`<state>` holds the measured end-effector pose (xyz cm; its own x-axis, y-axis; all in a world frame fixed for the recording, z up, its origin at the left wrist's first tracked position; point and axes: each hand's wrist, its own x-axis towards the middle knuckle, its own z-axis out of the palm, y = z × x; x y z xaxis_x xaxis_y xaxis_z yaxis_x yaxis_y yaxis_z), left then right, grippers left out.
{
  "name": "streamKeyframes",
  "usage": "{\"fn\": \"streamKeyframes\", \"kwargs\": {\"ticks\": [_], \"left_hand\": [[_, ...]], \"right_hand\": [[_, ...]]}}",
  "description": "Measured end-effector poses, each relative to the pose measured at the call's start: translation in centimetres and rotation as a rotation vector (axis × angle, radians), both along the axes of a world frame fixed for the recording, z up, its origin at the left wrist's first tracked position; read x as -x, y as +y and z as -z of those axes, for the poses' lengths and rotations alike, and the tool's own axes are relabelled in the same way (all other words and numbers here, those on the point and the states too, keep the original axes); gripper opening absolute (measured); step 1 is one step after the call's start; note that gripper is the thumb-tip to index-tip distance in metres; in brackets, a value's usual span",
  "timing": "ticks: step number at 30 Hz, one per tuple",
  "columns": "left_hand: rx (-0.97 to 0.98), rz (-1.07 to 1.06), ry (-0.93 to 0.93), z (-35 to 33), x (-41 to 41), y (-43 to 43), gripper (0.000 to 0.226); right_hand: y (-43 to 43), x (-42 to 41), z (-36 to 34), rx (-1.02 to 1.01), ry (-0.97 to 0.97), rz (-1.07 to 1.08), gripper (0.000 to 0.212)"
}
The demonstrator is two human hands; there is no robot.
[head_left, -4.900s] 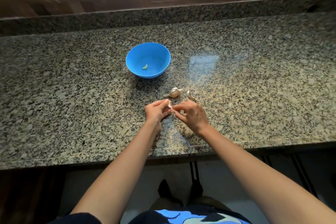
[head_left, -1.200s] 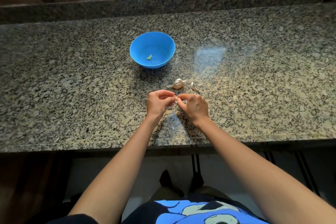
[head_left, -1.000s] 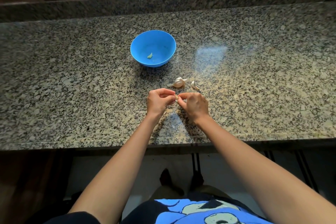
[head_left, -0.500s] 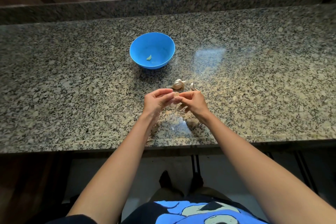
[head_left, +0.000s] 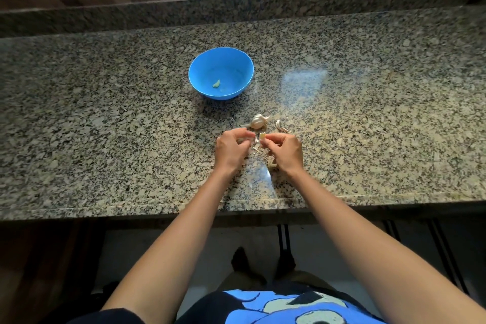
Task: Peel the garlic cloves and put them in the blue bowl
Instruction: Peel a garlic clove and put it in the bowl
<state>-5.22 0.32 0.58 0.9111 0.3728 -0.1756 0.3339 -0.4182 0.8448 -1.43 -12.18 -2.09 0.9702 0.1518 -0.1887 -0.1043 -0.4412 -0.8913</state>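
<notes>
The blue bowl [head_left: 196, 87] stands on the granite counter [head_left: 105, 126], with one peeled clove [head_left: 216, 83] lying inside it. Nearer the person than the bowl, the left hand [head_left: 231, 148] has its fingers curled; I cannot tell whether it pinches a scrap of skin. A garlic bulb [head_left: 257, 122] lies on the counter just right of the bowl and nearer the person. Below the bulb, the right hand [head_left: 285, 150] pinches a pale clove [head_left: 262, 135] at its fingertips. A loose garlic piece [head_left: 281, 126] lies farther right of the bowl.
</notes>
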Motion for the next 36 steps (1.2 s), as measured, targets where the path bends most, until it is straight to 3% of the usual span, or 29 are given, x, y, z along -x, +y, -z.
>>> {"fn": "streamKeyframes", "kwargs": {"ticks": [4, 10, 15, 21, 28, 30, 33, 36], "left_hand": [[0.167, -0.005, -0.054, -0.5, -0.2, -0.6, 0.019], [0.275, -0.049, -0.050, -0.3, -0.3, -0.1, 0.017], [0.503, -0.086, -0.080, -1.0, -0.1, 0.0, 0.023], [0.635, -0.152, -0.041, -1.0, 0.1, 0.4, 0.026], [0.840, -0.277, -0.057, -0.6, 0.3, 0.9, 0.022], [0.854, -0.328, -0.053, -0.4, 0.3, 1.2, 0.021], [0.774, -0.330, -0.015, -0.1, 0.4, 1.5, 0.022], [0.720, -0.308, 0.008, 0.0, 0.5, 1.6, 0.019]], "right_hand": [[0.1, 0.2, -0.3, 0.180, -0.127, -0.065, 0.022], [0.0, 0.3, -1.0, 0.191, -0.084, -0.134, 0.026], [-0.1, 0.1, -1.4, 0.059, -0.044, -0.108, 0.016], [0.3, 0.3, -1.4, 0.002, -0.002, -0.080, 0.021], [0.5, 0.2, -1.9, -0.316, 0.366, 0.091, 0.010], [0.5, 0.4, -1.7, -0.170, 0.304, 0.061, 0.011], [0.3, 0.5, -0.9, 0.332, 0.051, -0.116, 0.019], [0.5, 0.5, -0.6, 0.447, -0.050, -0.127, 0.034]]}}
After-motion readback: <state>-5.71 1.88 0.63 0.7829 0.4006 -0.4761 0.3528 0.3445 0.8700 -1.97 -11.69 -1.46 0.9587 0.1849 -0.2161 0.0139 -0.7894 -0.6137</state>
